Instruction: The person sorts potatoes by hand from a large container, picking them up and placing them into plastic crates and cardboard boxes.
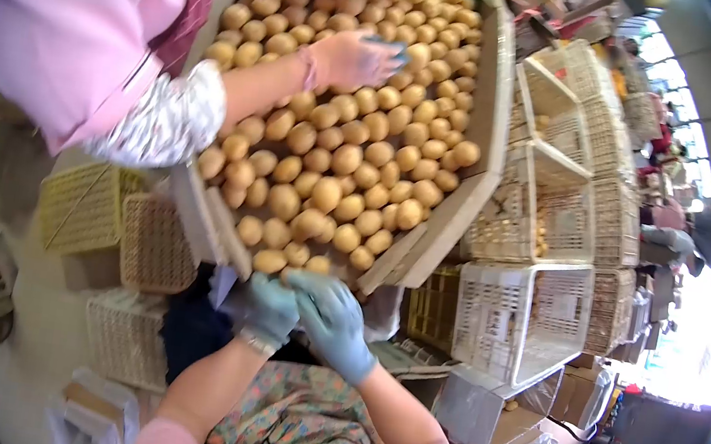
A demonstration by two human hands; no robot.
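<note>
Fruit (347, 159) lies just beyond our left hand (270, 310) and right hand (335, 325), both about equally near; we cannot tell whether their fingers (311, 288) are apart or clamped.

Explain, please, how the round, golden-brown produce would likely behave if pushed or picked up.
The round, golden-brown produce would probably roll, given its rounded shape. A gentle push may not send one piece far, since neighbours crowd it. Each piece looks smaller than the camera wearer's blue-gloved right hand, so one is probably easy to lift.
</note>
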